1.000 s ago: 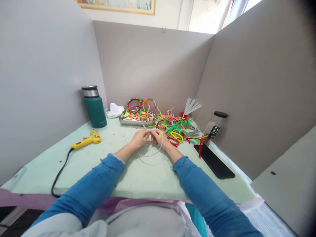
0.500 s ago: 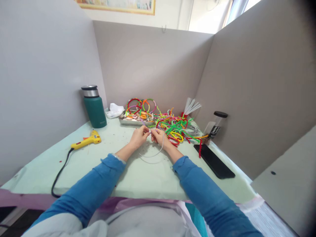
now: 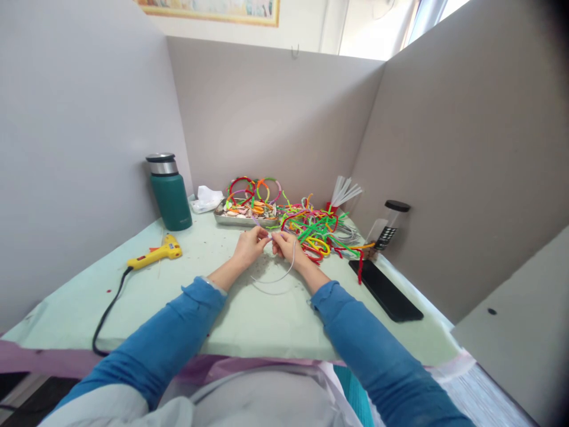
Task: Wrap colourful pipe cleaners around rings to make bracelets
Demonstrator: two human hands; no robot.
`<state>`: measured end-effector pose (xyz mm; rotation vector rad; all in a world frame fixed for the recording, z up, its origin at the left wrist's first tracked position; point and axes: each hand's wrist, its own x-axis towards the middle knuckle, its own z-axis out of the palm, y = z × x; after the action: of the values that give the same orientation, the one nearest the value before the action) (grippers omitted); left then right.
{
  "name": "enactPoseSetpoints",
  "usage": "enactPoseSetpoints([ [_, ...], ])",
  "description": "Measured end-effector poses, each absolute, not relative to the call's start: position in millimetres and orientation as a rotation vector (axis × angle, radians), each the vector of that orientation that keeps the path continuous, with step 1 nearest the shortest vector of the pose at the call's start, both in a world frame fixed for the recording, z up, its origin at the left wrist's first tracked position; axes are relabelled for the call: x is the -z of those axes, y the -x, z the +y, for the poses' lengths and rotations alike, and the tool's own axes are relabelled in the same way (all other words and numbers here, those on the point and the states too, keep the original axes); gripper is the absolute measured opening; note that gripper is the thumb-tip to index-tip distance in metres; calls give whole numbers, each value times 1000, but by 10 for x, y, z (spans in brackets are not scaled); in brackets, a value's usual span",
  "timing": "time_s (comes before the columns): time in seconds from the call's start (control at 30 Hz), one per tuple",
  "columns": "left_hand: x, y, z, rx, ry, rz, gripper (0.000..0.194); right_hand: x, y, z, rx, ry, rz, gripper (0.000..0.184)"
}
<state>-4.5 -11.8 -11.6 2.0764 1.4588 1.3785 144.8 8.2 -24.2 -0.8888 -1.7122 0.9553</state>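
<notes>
Over the middle of the table, both of my hands are close together with fingertips nearly meeting. My left hand is closed in a pinch on a thin purple pipe cleaner, whose free end sticks up past the fingers. My right hand pinches a pale, thin wire where the purple strand meets it. From there the wire hangs in a wide curve below the right hand and back to the left. The exact join is hidden by my fingers.
Behind my hands lie a metal tray of small pieces, colourful rings and tangled pipe cleaners. A yellow glue gun and green bottle are left; a black phone and clear container are right.
My left hand has shifted slightly back and left, opening a small gap between the hands. The purple free end now points further up and left. The right hand has stayed nearly still.
</notes>
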Motion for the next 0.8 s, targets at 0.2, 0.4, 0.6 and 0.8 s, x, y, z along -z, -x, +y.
enactPoseSetpoints([
  [0.2, 99, 42, -131, -1346, -2106, 1490, 21, 231, -1452, 72, -951, 911, -1729, 41],
  [0.4, 81, 44, -146, -1254, -2248, 1485, 22, 207, -1456, 48, -956, 902, -1735, 41],
  [0.6, 60, 38, -161, -1160, -2333, 1456, 24, 203, -1458, 41, -989, 860, -1737, 37],
  [0.8, 77, 48, -139, -1089, -2330, 1458, 29, 224, -1455, 54, -980, 888, -1744, 38],
])
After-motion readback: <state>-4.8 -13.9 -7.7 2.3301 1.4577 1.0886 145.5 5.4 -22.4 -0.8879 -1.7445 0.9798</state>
